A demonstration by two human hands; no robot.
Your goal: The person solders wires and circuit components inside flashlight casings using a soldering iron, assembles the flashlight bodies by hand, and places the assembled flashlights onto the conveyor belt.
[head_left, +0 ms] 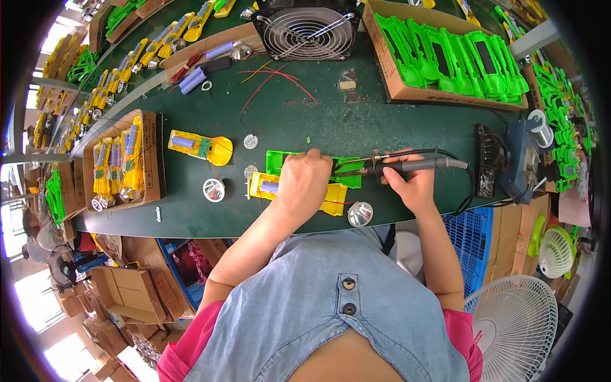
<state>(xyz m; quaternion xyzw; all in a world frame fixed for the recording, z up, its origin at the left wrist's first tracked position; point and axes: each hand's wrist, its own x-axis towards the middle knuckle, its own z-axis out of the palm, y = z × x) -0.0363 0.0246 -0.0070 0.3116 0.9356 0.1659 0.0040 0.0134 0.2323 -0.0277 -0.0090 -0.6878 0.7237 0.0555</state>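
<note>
My right hand (412,181) grips a soldering iron (414,165) with a grey cable sleeve, its tip pointing left toward my left hand. A thinner black tube (407,153) with a metal end runs along the iron. My left hand (304,181) is closed, its fingers curled down over the work; what they pinch is hidden. Under and beside it lie a green plastic housing (275,159) and a yellow plastic housing (334,201) with a purple battery cell (270,188). A red wire leads from the yellow housing to a round silver reflector (360,214) by the table edge.
Left of my hands lie another yellow housing (220,151), a reflector (214,190) and small round discs (250,141). A carton of yellow assemblies (153,167) stands at left, a carton of green housings (393,94) at back right. A metal-grilled fan (305,35) and soldering station (523,153) flank the table.
</note>
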